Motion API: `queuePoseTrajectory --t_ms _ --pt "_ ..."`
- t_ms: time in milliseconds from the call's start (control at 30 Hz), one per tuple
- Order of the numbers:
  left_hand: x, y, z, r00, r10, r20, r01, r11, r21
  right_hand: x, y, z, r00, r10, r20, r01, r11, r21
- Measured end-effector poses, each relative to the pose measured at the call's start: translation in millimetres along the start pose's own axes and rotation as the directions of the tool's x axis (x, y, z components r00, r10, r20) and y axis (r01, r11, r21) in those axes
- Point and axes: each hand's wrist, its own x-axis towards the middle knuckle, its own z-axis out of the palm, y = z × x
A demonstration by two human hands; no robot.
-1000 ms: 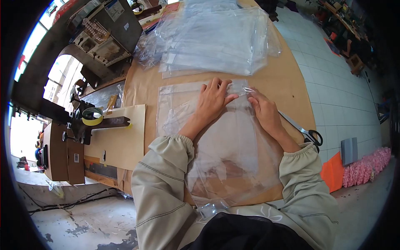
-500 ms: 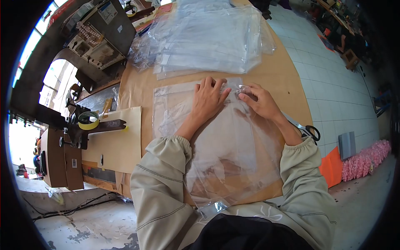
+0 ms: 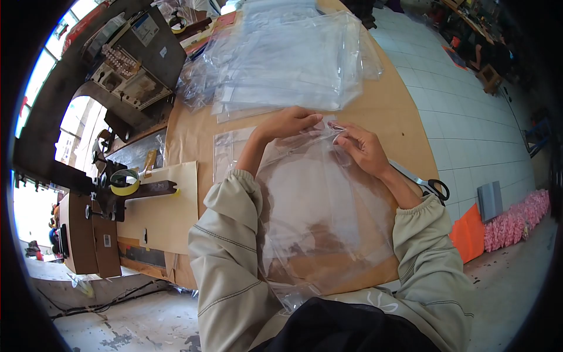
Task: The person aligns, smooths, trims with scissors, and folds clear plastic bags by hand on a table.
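A clear plastic bag [image 3: 316, 205] lies in front of me on the brown-covered table [image 3: 399, 117], its lower end near my body. My left hand [image 3: 290, 123] pinches the bag's far edge, thumb and fingers together. Close beside it on the right, my right hand [image 3: 362, 145] grips the same edge, where the film is bunched and folded. Another clear sheet shows under the bag at its left. Beyond my hands is a pile of clear plastic bags [image 3: 281, 58].
Scissors [image 3: 431, 185] lie by my right forearm. At the left stand a tape dispenser with a yellow roll [image 3: 125, 182], a cardboard box [image 3: 88, 234] and a dark machine [image 3: 141, 53]. An orange sheet [image 3: 468, 234] and a pink bundle [image 3: 516, 220] are at the right.
My left hand has gone from lying spread on the plastic to pinching its far edge, with the wrist turned. The far edge is now lifted and bunched between both hands. The view has shifted slightly.
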Motion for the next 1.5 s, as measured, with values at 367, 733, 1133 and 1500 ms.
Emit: queuePoseTrajectory --t_ms 367,733,1133,1500 --pt "6 -16 4 0.938 0.342 0.051 -0.328 0.927 -0.184 0 -11 4 0.986 0.163 -0.009 -0.163 0.977 -0.136" --pt "4 -6 3 0.94 0.335 0.07 -0.331 0.941 -0.066 -4 -7 3 0.989 0.146 0.028 -0.144 0.986 -0.083" --pt "12 -11 26 0.91 0.372 -0.183 -0.341 0.922 0.182 1 -8 8 0.937 0.34 -0.08 -0.348 0.928 -0.136" --pt "12 -12 27 0.891 0.346 -0.293 -0.33 0.938 0.105 11 8 11 0.935 0.278 -0.219 -0.332 0.903 -0.271"
